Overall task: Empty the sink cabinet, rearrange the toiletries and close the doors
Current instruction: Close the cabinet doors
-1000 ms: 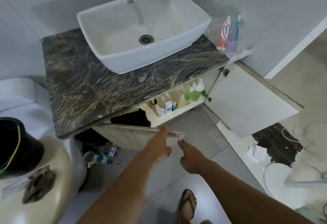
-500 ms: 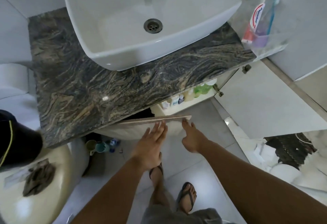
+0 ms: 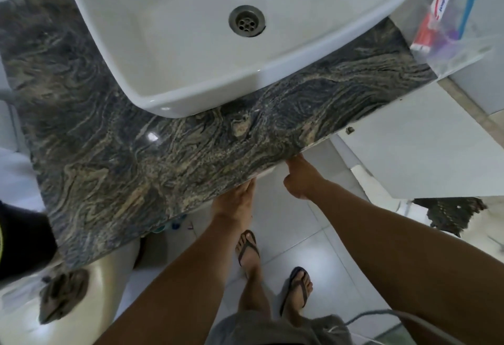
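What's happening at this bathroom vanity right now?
A person stands at the marble countertop under the white sink, both hands reaching below the counter's front edge. The left hand and right hand have their fingertips hidden under the overhang, so what they touch cannot be seen. The right cabinet door stands wide open. A toothpaste tube sits on a clear shelf beside the sink.

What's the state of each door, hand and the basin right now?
left hand: fingers straight, reaching under the countertop edge, fingertips hidden.
right hand: fingers under the edge, grip hidden.
left door: hidden under the countertop.
right door: swung open.
sink: empty, drain unplugged.
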